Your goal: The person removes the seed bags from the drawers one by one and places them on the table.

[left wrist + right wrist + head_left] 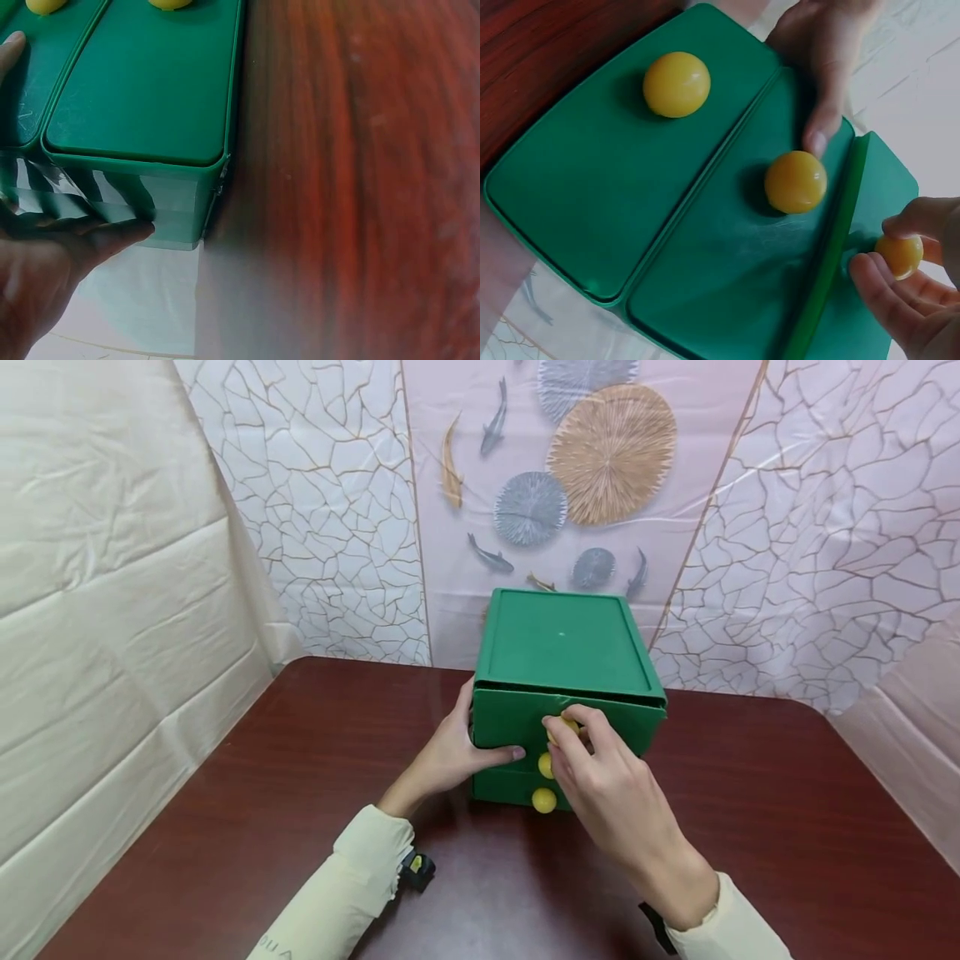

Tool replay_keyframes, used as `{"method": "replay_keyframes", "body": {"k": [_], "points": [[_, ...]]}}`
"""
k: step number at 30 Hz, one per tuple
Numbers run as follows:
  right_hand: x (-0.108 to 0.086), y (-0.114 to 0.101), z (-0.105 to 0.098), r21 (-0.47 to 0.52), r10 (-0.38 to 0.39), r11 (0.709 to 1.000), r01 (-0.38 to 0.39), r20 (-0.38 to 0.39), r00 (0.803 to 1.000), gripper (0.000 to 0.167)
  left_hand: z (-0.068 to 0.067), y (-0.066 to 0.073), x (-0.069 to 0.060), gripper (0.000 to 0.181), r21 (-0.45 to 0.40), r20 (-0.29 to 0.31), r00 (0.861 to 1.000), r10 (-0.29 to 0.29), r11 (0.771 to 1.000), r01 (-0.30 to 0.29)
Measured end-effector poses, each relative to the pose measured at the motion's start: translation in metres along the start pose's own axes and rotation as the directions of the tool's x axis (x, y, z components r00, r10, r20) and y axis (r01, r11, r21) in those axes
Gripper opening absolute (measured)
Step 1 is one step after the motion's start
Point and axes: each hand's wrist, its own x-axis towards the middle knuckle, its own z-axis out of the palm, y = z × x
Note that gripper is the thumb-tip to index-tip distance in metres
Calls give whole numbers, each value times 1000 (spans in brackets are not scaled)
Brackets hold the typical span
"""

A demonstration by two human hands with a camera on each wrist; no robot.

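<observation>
A green drawer box [566, 639] has three drawer fronts, each with a round yellow knob. My left hand [450, 750] grips its left side, with the thumb across the front near the middle knob [796, 182]; the left wrist view shows the fingers [112, 238] against the side wall. Between thumb and fingertips, my right hand [622, 789] pinches the top knob [900, 256]. The top drawer front [877, 191] stands slightly forward of the middle one, and a dark gap shows along its upper edge. Below, the bottom knob [544, 800] is untouched.
The box stands on a dark red-brown table [300, 793] near its back edge. Behind it hangs a patterned cloth [480, 543] with fish and round shapes, and pale cloth [112, 568] covers the left side.
</observation>
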Motion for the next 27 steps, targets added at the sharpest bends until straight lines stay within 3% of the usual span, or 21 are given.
{"method": "replay_keyframes", "body": {"k": [7,12,17,20,27], "points": [[-4,3,-9,-6,6,1000,-6,5,1000,49,7,-2,8,113,-3,27,999,20,1000,-20],[-6,3,-12,6,-18,1000,18,3,1000,52,6,0,8,115,18,11,1000,21,1000,-22],[-10,-1,-16,22,-36,999,36,19,999,26,3,-2,6,116,62,13,999,40,997,-41],[-12,-3,-18,6,-43,999,43,44,998,35,1,-3,4,115,76,28,998,50,996,-52],[-11,-12,-20,-30,-112,993,112,-12,994,37,-6,-4,0,115,125,40,998,39,991,-43]]}}
